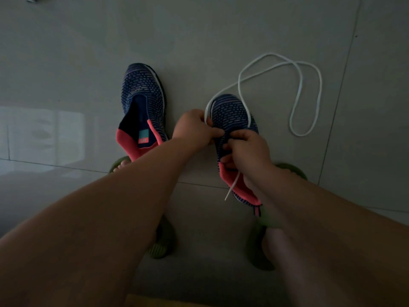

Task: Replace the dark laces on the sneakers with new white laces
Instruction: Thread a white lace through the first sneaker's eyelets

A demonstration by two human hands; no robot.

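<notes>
Two navy knit sneakers with pink heels stand on the tiled floor. The left sneaker (pixel 142 107) has no lace and nobody touches it. On the right sneaker (pixel 232 116) both hands work at the middle of the upper. My left hand (pixel 194 127) pinches the white lace (pixel 309 89) at the shoe's left side. My right hand (pixel 250 149) pinches the same lace near the tongue, and the lace's tip hangs below it over the pink heel. The rest of the lace loops loosely on the floor beyond and to the right of the toe.
Grey floor tiles (pixel 66 63) lie all around, with a bright reflection at the left. My feet in green slippers (pixel 161 242) sit just behind the sneakers, one on each side.
</notes>
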